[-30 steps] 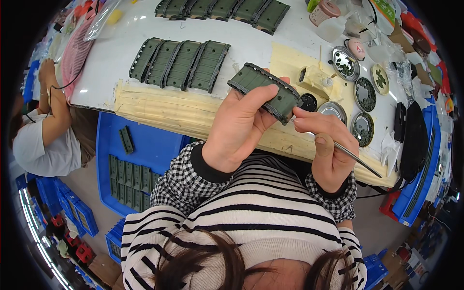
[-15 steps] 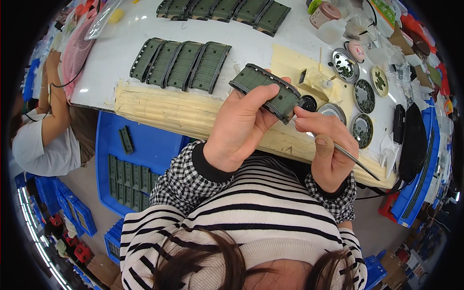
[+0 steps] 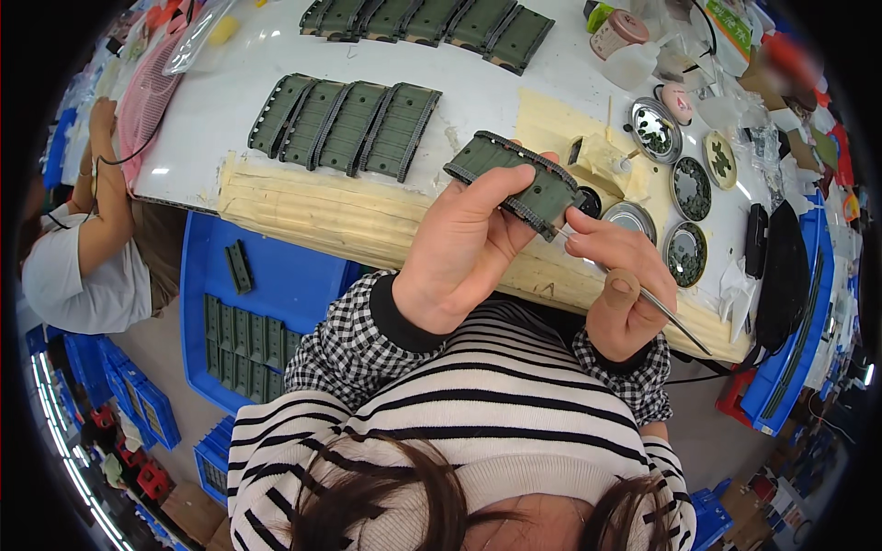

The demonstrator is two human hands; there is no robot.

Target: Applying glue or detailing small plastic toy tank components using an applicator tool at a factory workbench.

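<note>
My left hand is closed round a dark green plastic model part with rows of track-like links along its two long edges; its thumb lies across the top. Pinched in my right hand is a slim metal tool with a dark rear end. The thin tip of this tool meets the near right corner of the part, though I cannot make out its exact shape. On the table behind my left hand lies a row of similar green parts.
More green parts lie along the far table. Round tins with small green pieces stand at the right, near a tape-covered block. Beside my left sleeve, a blue bin holds green parts. Another person sits at the far left.
The green part and both hands have shifted slightly to the right. The tool's tip is still at the same corner of the part.
</note>
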